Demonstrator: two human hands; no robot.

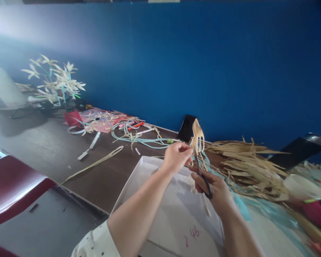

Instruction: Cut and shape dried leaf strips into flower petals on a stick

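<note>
My left hand (178, 157) pinches a piece of dry tan husk (197, 135), whose ragged strips stand up above the fingers. In my right hand (212, 187) is a pair of dark-handled scissors (208, 189), with the blades pointing up at the base of the husk. Whether the blades are apart or together I cannot tell. Both hands are over a shallow white box lid (128, 182) with pink handwritten numbers. A narrow pale strip (207, 207) hangs below the scissors.
Dry husks (254, 171) lie heaped at the right by a dark bottle (296, 151). A phone (186, 127) leans on the blue wall. Light-blue cord (149, 142), red paper (104, 125) and a husk-flower arrangement (61, 80) are on the left. A red chair (16, 185) stands at lower left.
</note>
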